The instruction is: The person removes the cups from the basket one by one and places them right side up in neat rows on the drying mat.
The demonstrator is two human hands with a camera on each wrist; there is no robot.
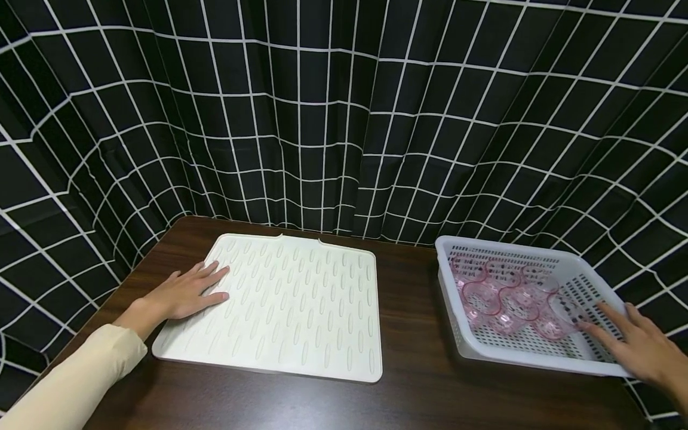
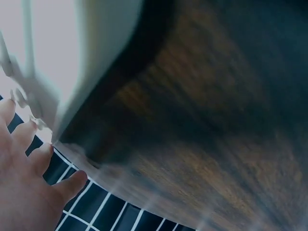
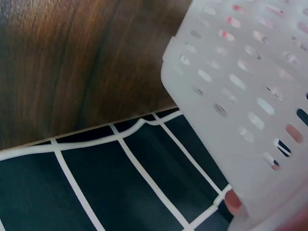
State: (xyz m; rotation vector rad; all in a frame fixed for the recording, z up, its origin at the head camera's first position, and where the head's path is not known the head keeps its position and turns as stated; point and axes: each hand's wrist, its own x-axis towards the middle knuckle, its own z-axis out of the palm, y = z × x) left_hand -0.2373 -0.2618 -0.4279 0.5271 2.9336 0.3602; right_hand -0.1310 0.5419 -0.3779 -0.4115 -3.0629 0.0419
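Observation:
A flat white draining board [image 1: 301, 364] with raised oval ridges lies on the table. My left hand [image 1: 188, 292] rests on its left side, fingers spread; the left wrist view shows this hand [image 2: 29, 178] beside the white board edge. At the right stands a white perforated plastic basket [image 1: 543, 358] with several clear pink-rimmed cups [image 1: 505, 322] inside. My right hand [image 1: 642, 346] reaches over the basket's right front corner, its extended fingers near the closest cup [image 1: 553, 328]. Whether they touch it, I cannot tell. In the right wrist view the basket wall [image 3: 231, 106] hides most of this hand.
The dark wooden table [image 1: 408, 334] carries both things, with bare wood between board and basket. A black curtain with a white grid [image 1: 322, 119] hangs behind the table and along its sides. The basket sits close to the table's right edge.

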